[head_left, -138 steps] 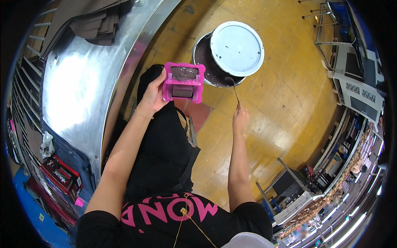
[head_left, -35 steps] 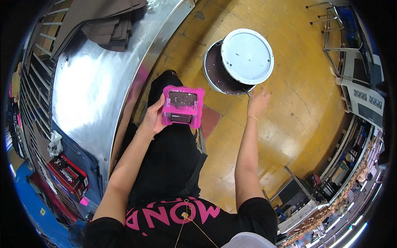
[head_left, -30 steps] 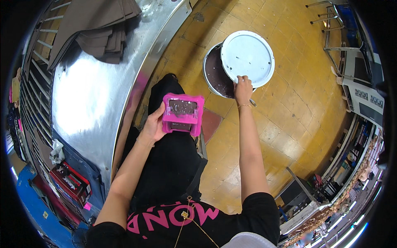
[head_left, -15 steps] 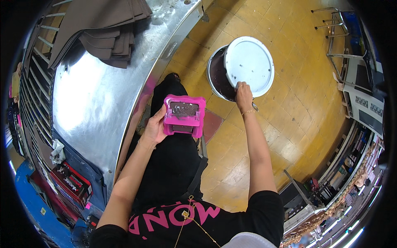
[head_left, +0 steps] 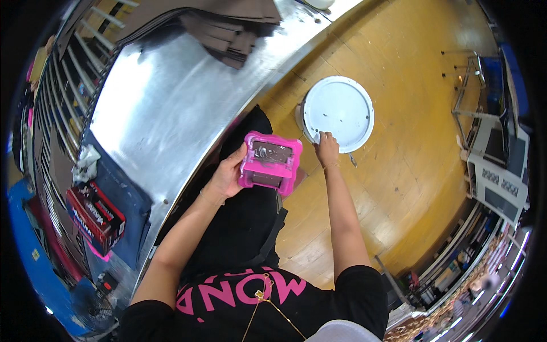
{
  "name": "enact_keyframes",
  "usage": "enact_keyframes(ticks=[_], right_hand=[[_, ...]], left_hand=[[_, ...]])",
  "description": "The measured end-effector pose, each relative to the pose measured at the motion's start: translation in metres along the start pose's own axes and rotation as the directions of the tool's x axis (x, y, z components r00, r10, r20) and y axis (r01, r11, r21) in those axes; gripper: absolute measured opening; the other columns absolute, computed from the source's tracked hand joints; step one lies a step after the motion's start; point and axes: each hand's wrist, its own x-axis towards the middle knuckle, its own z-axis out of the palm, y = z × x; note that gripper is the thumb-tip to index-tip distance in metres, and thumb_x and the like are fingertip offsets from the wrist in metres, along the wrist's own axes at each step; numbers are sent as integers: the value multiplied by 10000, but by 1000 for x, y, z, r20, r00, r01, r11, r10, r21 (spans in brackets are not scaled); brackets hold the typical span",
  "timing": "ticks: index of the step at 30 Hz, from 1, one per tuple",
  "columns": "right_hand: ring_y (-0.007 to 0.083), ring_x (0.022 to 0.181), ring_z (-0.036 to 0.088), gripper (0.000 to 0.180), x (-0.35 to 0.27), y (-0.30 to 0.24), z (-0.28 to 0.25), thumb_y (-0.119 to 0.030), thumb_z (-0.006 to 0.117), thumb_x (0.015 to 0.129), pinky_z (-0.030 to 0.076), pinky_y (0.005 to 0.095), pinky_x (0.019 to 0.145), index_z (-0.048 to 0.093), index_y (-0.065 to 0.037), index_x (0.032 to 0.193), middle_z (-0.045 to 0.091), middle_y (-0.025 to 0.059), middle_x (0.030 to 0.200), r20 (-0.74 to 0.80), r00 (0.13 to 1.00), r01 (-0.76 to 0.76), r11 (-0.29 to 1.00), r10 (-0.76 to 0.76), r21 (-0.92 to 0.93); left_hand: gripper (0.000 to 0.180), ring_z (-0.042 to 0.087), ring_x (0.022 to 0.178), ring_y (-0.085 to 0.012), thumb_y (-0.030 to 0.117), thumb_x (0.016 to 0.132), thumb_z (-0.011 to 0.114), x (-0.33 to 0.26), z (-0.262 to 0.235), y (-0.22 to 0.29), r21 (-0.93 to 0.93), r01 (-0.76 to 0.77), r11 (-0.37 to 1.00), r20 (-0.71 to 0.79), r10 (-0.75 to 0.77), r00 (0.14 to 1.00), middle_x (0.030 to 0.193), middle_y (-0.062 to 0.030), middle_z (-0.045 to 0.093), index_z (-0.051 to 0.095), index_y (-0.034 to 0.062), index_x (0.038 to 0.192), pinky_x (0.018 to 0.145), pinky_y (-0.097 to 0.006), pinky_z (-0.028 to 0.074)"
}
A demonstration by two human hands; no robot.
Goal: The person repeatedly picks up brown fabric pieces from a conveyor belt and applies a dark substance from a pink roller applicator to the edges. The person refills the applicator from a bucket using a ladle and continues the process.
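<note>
My left hand [head_left: 228, 172] grips the left side of a bright pink plastic holder [head_left: 272, 166] with a wavy rim. Dark brown, glossy material shows in its two openings, above and below a pink crossbar; its exact kind is unclear. Out in front to the right, my right hand [head_left: 327, 149] has its fingers closed at the near rim of a round, pale bucket lid [head_left: 341, 113]. The lid lies over the bucket [head_left: 301, 118], whose side shows only as a strip on the left, and hides the inside. Dark specks dot the lid.
A shiny metal table [head_left: 171, 122] runs along my left, with stacked brown sheets [head_left: 228, 28] at its far end. A red and black box [head_left: 96, 216] sits on dark blue cloth [head_left: 131, 199]. Yellow tiles cover the floor [head_left: 410, 171]; a metal-legged stand [head_left: 467, 85] is far right.
The lid has moved left and now covers the bucket, hiding the dark contents seen before. My left hand still holds the pink holder. The whole view has shifted, with the table swung rightward.
</note>
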Motion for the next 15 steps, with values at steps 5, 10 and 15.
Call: enact_keyframes(ticks=[5, 10, 15], right_hand=[[347, 1297, 392, 941, -45, -53, -121, -341, 779, 735, 417, 404, 969, 231, -111, 1464, 287, 162, 1480, -49, 998, 56, 190, -42, 980], [342, 1394, 219, 1191, -140, -120, -230, -234, 873, 599, 237, 493, 1100, 81, -171, 1485, 158, 143, 1529, -384, 797, 478, 98, -466, 873], [333, 1400, 200, 1088, -173, -167, -263, -200, 846, 650, 208, 483, 1106, 130, -166, 1469, 192, 147, 1513, -543, 759, 639, 253, -359, 726]], left_hand=[[495, 551, 1130, -181, 432, 959, 475, -43, 20, -6, -76, -49, 996, -4, 49, 999, 1244, -79, 566, 488, 75, 1301, 962, -372, 450], [485, 552, 1126, -166, 427, 962, 474, -87, 49, -8, -98, -109, 989, 43, 114, 993, 1232, -66, 567, 470, 88, 1308, 957, -360, 455], [465, 553, 1127, -150, 420, 967, 469, -140, 61, -6, -90, -198, 976, 105, 207, 973, 1232, -55, 562, 457, 108, 1311, 960, -344, 457]])
